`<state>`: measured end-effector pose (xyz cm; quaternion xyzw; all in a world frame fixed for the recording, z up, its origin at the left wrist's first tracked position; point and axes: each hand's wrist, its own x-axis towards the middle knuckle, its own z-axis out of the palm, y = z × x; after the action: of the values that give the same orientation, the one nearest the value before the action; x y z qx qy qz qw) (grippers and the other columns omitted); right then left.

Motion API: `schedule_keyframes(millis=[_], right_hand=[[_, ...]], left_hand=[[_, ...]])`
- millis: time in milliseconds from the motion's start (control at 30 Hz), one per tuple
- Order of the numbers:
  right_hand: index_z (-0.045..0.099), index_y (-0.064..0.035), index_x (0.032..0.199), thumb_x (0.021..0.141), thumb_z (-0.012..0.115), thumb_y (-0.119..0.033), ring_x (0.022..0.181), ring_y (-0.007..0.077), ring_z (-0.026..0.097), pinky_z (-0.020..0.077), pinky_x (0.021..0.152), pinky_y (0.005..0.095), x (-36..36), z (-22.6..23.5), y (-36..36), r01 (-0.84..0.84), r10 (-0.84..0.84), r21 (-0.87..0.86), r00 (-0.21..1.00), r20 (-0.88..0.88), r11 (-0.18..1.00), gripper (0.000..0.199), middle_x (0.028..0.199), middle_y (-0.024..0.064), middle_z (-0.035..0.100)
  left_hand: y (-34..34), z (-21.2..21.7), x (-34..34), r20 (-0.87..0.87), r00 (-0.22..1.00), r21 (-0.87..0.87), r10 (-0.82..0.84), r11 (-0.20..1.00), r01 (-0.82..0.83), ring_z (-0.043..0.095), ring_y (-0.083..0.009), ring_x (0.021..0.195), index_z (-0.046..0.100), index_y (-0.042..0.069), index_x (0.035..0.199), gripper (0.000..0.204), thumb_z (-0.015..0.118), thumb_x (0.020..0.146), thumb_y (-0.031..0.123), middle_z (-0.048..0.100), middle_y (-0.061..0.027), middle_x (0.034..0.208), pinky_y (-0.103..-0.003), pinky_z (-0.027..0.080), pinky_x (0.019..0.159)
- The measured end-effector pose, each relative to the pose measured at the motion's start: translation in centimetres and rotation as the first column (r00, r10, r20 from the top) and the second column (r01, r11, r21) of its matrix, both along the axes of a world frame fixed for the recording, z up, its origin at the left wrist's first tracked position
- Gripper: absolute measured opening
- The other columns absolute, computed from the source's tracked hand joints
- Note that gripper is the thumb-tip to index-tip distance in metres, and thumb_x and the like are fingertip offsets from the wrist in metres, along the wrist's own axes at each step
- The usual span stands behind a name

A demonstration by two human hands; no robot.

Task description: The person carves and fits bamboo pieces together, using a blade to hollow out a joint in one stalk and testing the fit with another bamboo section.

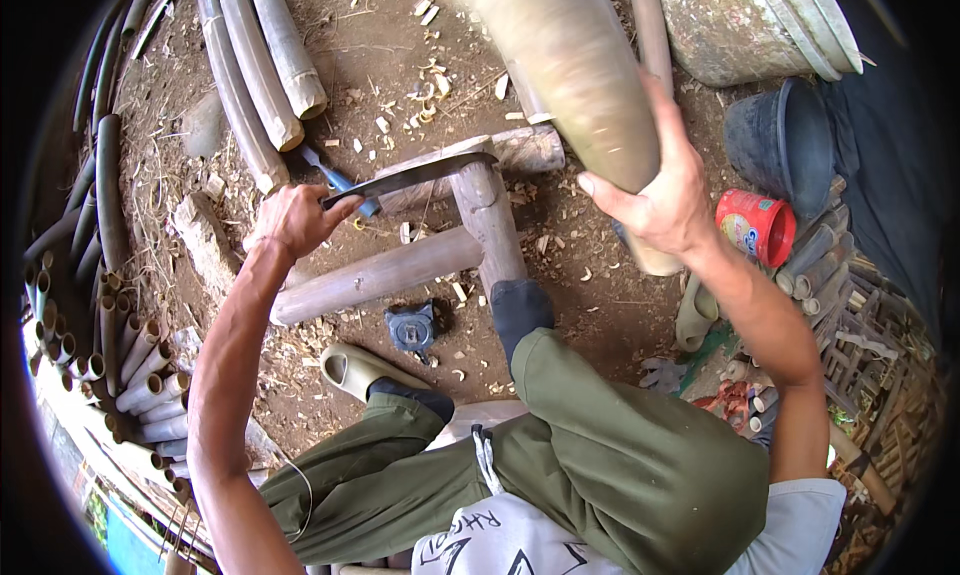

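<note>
Head view, looking down past green trousers to bare earth strewn with chips. Left hand (295, 218) closed around the handle of a long machete (410, 178), fingers wrapped tight, blade running out to the right and slightly upward, edge lying across the top of a rough log chopping stand (478, 200). Right hand (665, 200) clamped on a thick bamboo culm (575, 65), fingers curled round its lower part, thumb on the near side; long axis of the culm slanting from the top of the picture down and to the right, lower end showing just below the hand, near a red plastic tub (755, 225). Culm held off the ground, up and to the right of the stand, blurred along its length. Blade tip pointing toward the culm but apart from it, a clear gap between the two above the stand's upright post. Right hand the nearer to the culm, in fact gripping it; left hand well apart from it, on the far side of the stand. A foot in a dark sock (520, 310) braced against the stand's post, a pale sandal (355, 367) on the other foot. Split bamboo lengths (255, 70) lying at upper left, cut bamboo tubes (140, 385) stacked at the left edge, a black bucket (780, 140) at upper right.
</note>
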<state>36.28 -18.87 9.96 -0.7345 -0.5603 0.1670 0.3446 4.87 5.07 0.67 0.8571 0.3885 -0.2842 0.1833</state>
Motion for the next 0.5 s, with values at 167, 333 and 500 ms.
schedule_keyframes(millis=[167, 333, 500], right_hand=[[0.028, -0.0092, 0.151, 0.069, 0.081, -0.019, 0.115, 0.0397, 0.061, 0.0522, 0.098, 0.0471, 0.3, -1.9, -1.2, -0.117, 0.242, -0.739, 0.968, 0.063, 0.663, 0.098, 0.133, 0.0258, 0.054], [0.034, -0.0040, 0.147, 0.071, 0.082, -0.019, 0.113, 0.0334, 0.061, 0.0518, 0.099, 0.0434, 1.2, 0.3, 2.0, -0.003, 0.003, 0.008, 0.999, 0.050, 1.000, 0.092, 0.127, 0.0206, 0.058], [0.027, -0.0138, 0.150, 0.072, 0.079, -0.028, 0.095, 0.0379, 0.067, 0.0599, 0.082, 0.0477, -0.9, -2.7, -0.6, -0.172, 0.185, -0.539, 0.982, -0.030, 0.824, 0.095, 0.116, 0.0230, 0.060]], left_hand=[[0.5, -0.7, 0.7, -0.067, 0.997, -0.062, 0.023, 0.998, -0.027, 0.065, -0.0233, 0.056, 0.077, 0.011, 0.093, 0.071, 0.052, 0.084, 0.076, 0.067, -0.0126, 0.064, -0.040, 0.054, 0.058], [1.4, -2.2, -0.5, 0.050, 0.999, -0.044, -0.012, 0.999, 0.014, 0.053, -0.0151, 0.045, 0.079, 0.014, 0.095, 0.063, 0.057, 0.085, 0.072, 0.060, -0.0039, 0.053, -0.038, 0.045, 0.047], [0.9, -1.6, 0.5, -0.036, 0.999, -0.076, -0.040, 0.996, 0.037, 0.057, -0.0194, 0.048, 0.079, 0.013, 0.097, 0.064, 0.057, 0.085, 0.072, 0.060, -0.0071, 0.052, -0.038, 0.047, 0.051]])
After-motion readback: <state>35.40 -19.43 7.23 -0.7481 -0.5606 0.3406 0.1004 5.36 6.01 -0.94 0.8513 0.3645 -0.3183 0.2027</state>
